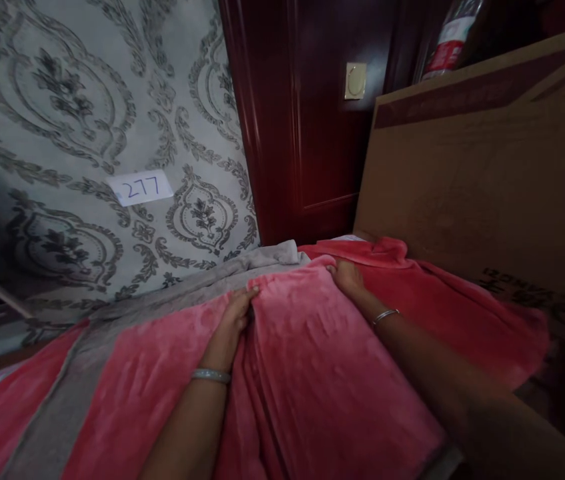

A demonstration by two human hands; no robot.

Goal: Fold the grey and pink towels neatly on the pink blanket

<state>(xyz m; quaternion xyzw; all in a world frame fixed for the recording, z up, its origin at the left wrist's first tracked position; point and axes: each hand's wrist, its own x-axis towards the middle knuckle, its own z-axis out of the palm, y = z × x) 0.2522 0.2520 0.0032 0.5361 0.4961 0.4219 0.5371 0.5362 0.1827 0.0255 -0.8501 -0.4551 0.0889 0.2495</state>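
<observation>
A pink fleece blanket [312,360] with a grey border band [172,293] lies spread across the bed in front of me. My left hand [235,320] grips a fold of the pink blanket near its far edge, fingers curled into the fabric. My right hand [347,277] pinches the far edge of the same blanket a little further right. Each wrist carries a thin bangle. Between the hands the fabric lies fairly flat; creases run down from my left hand.
A patterned grey wall [87,100] with a paper label reading 277 [141,187] rises on the left. A dark red wooden door [312,120] stands behind. A large cardboard box [487,180] stands close on the right, with a bottle [449,40] above it.
</observation>
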